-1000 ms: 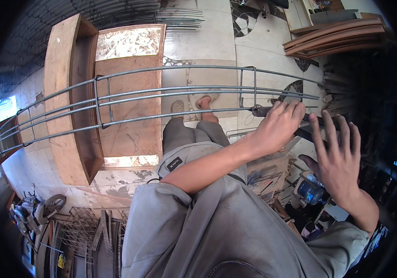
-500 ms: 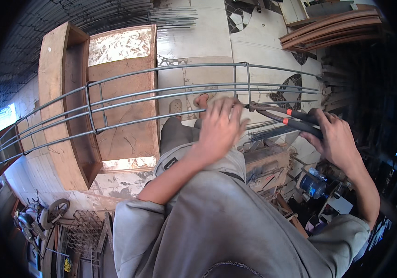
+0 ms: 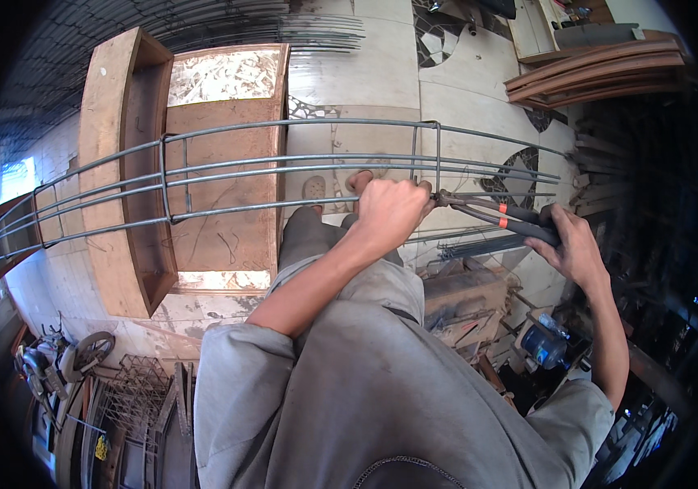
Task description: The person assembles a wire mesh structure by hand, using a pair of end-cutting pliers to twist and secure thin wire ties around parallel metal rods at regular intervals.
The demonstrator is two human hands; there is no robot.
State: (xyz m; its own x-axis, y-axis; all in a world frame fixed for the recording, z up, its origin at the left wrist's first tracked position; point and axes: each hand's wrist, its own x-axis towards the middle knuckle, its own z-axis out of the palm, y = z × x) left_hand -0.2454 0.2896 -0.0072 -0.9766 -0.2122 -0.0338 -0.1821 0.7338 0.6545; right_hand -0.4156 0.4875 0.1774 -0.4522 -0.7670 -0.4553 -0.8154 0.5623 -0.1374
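Observation:
A long cage of thin steel rebar [image 3: 235, 212] stretches across in front of me, its lengthwise bars joined by square stirrups [image 3: 438, 155]. My left hand [image 3: 394, 210] is closed around the nearest bar, just left of a stirrup corner. In my right hand [image 3: 575, 248] are the handles of the pincers [image 3: 520, 227], dark-gripped with orange bands. Their jaws meet the bar at that stirrup corner, right beside my left fingers. The handles sit fairly near each other. Whatever lies between the jaws is too small to make out.
Beneath the cage at left stands a wooden box-like frame [image 3: 104, 98]. Loose steel rods [image 3: 324, 33] lie at the far side. Brown wooden frames [image 3: 597, 69] are stacked at far right. A blue water bottle [image 3: 543, 346] sits near right, a wheeled machine [image 3: 94, 350] near left.
My left hand, spread and lifted over the bar before, has closed on it beside the pincers. The pincers' handles have come slightly lower, and my right forearm has drawn inward.

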